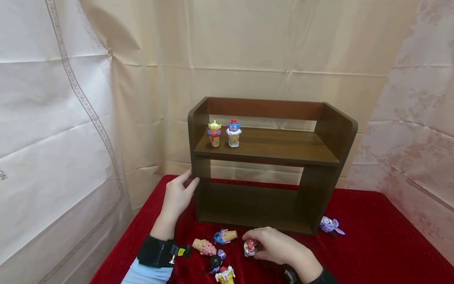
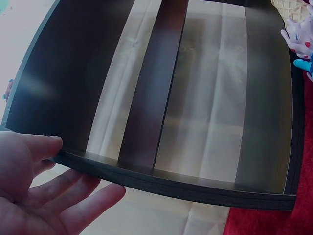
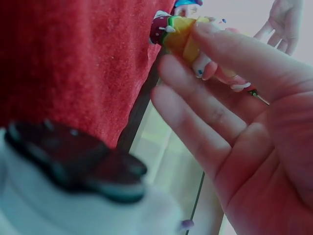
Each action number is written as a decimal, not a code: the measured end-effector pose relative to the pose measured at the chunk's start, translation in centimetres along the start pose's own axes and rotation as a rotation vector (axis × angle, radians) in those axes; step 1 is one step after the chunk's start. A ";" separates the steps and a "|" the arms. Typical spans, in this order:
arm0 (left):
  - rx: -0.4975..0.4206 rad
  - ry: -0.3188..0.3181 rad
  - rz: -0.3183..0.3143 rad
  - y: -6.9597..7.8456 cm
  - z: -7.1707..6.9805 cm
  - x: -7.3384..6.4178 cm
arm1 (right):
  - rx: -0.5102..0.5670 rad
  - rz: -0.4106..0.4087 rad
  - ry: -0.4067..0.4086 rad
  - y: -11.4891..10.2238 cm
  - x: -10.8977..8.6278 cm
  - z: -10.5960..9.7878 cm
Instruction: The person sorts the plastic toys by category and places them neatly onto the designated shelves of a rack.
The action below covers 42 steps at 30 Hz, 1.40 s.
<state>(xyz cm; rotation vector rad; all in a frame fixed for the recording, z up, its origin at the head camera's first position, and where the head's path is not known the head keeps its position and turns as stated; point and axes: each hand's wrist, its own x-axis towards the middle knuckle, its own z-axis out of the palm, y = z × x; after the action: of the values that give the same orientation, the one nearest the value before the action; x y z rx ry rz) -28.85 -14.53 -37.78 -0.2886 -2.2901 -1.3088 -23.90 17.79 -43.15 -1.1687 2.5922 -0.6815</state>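
My right hand (image 1: 278, 246) pinches a small ice-cream-cone figurine (image 1: 250, 247) between thumb and fingers, low over the red cloth before the shelf. Seen from the right wrist, the figurine has a yellow cone (image 3: 183, 36) and a pinkish body partly covered by the fingers. My left hand (image 1: 178, 195) is at the left side panel of a dark brown two-tier shelf (image 1: 266, 157). In the left wrist view its thumb overlaps the panel's edge (image 2: 161, 181), and the other fingers extend fairly straight along the outer side. Two cone figurines, one yellow-and-red (image 1: 214, 134) and one blue-topped (image 1: 233, 134), stand upright at the upper tier's left.
Left of my right hand lie a blue cone figurine (image 1: 225, 236), a pink one (image 1: 204, 247), a black-and-purple one (image 1: 215, 262) and a yellow one (image 1: 226, 275). A lilac eared figurine (image 1: 331, 225) rests beside the shelf's right foot. Curtains (image 1: 248, 47) hang behind the red-covered table (image 1: 383, 232).
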 end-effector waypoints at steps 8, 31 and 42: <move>-0.001 0.001 -0.003 0.1 0.0 0.0 | -0.005 0.000 0.037 0.0 0.0 -0.1; -0.005 -0.001 -0.002 0.1 -0.1 -0.1 | -0.012 -0.042 0.482 -0.8 -1.2 -1.5; -0.005 0.001 0.006 0.1 -0.1 -0.1 | 0.035 -0.106 0.715 -0.8 -1.6 -2.5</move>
<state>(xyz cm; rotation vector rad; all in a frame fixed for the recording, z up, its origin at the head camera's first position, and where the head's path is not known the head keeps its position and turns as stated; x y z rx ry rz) -28.69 -14.52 -37.69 -0.2961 -2.2842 -1.3120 -23.29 19.40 -40.57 -1.2204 3.0587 -1.3742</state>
